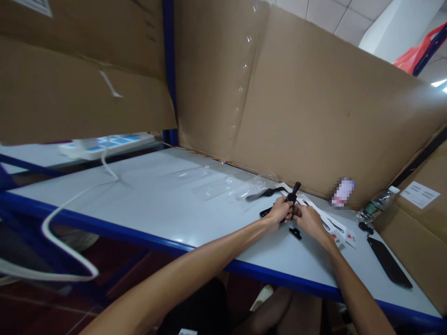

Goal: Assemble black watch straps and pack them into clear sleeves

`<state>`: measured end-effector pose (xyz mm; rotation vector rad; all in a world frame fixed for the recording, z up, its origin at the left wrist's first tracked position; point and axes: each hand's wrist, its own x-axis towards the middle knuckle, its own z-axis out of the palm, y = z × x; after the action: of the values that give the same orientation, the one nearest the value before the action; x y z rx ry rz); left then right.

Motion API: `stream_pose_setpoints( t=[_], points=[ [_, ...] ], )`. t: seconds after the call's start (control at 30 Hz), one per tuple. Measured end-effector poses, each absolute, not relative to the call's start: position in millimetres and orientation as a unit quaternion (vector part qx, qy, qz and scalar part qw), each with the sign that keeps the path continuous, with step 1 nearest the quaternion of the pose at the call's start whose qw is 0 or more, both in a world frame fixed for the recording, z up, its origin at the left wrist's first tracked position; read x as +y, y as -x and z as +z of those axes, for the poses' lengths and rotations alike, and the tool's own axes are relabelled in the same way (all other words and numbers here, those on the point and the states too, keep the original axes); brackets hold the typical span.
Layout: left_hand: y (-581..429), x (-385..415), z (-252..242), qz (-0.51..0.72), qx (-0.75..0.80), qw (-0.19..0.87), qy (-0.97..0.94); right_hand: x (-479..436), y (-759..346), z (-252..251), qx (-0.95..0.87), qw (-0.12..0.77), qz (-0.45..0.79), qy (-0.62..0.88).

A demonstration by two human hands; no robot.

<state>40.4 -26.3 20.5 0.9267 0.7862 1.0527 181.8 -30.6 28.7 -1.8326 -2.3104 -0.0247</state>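
My left hand (pixel 281 210) is wrapped around a black part with a short handle (pixel 296 188) that sticks up above the fist. Close against it, my right hand (pixel 308 218) has its fingers curled in at the lower side of that part; what they pinch is hidden. A small black piece (pixel 295 233) lies on the table just below the hands. Behind them rests a black tool with a flat blade and thin curved neck (pixel 267 193). Another black piece (pixel 266 212) shows partly beside my left wrist.
Printed sheets (pixel 337 223) picturing dark tools lie right of my hands. Clear plastic bags (pixel 223 184) spread behind. A black phone (pixel 389 263), a plastic bottle (pixel 379 204) and small black round things (pixel 366 227) are at the right. Cardboard (pixel 296 107) walls the table (pixel 139 200); a white cable (pixel 66 207) hangs left.
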Motion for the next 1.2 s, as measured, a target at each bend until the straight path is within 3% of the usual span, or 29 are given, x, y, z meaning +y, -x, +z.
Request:
stream_pose_setpoints(
  t=[0.1,0.17,0.3,0.37,0.5,0.93,1.2],
  points=[
    [-40,-26,20,0.473,0.347,0.693,-0.419,-26,-185,26,-0.771,0.146,-0.008,0.620],
    [-40,-26,21,0.474,0.344,0.693,-0.420,-23,-187,25,-0.755,0.230,0.009,0.614],
    [-40,-25,20,0.460,0.345,0.699,-0.425,-18,-187,26,-0.691,0.437,0.152,0.555],
    [-40,-25,19,0.453,0.339,0.701,-0.434,-18,-186,27,-0.662,0.480,0.217,0.534],
    [-40,-26,17,0.443,0.328,0.696,-0.461,-18,-182,24,-0.663,0.457,0.294,0.516],
    [-40,-27,18,0.432,0.321,0.690,-0.483,-13,-184,17,-0.650,0.462,0.304,0.521],
    [-40,-30,22,0.437,0.315,0.699,-0.470,-11,-189,19,-0.567,0.468,0.395,0.551]
  ],
)
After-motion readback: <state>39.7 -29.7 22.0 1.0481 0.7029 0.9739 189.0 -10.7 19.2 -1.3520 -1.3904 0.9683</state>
